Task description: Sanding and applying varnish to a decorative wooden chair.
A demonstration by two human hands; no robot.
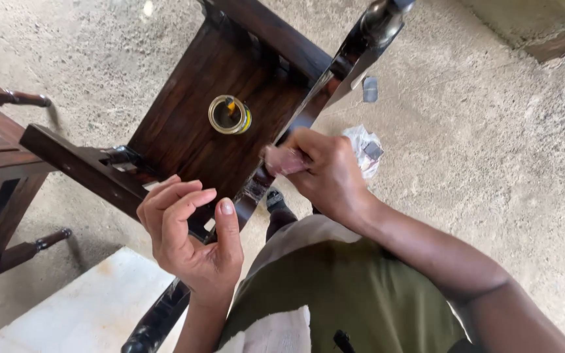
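2 bare hands are seen from above, the left hand (194,242) and the right hand (328,173), with both forearms left uncovered, no sleeve, glove, ring or watch being visible on them. An olive-green garment (348,294) is worn over the body, and a paler grey-beige strip of cloth (308,232) is seen at its upper edge. A dark shoe (274,199) is worn on the 1 foot that is visible.
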